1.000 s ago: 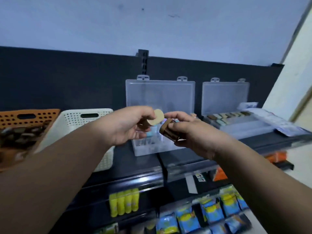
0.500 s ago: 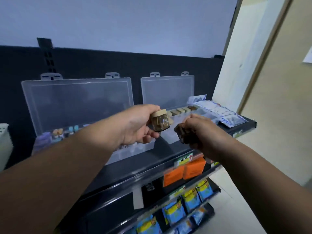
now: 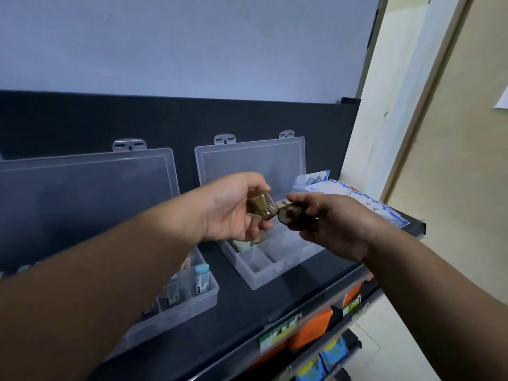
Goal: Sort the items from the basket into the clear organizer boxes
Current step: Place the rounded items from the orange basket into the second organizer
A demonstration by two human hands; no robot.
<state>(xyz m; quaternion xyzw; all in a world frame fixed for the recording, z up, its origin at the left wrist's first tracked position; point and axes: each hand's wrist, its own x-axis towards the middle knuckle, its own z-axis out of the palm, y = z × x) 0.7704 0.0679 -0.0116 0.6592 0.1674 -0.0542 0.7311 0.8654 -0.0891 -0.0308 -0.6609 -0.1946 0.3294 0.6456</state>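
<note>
- Holding two small tinted cases, a person stands at a black shelf (image 3: 247, 320) with both hands raised over the right organizer box (image 3: 264, 276)
- The left hand (image 3: 233, 213) has its fingers and thumb curled round an amber case (image 3: 263, 207), see-through and tilted
- The right hand (image 3: 338, 229) pinches a darker smoky case (image 3: 290, 215) between thumb and fingertips
- The two cases sit corner to corner between the hands; whether they touch cannot be told
- The right organizer box lies open directly below, its lid (image 3: 253, 163) standing upright against the dark back panel
- Small pale items show in its far compartments, partly hidden by the left hand
- The left organizer box (image 3: 192, 303), also open, sits just beside it and holds blue-capped items (image 3: 202, 273)
- The basket is not in view
- The step in hand appears to be placing: both cases are carried and poised above the dividers
- The next move likely calls for lowering each case into a compartment of like items, turned to fit, and letting go only once it is inside the walls
</note>
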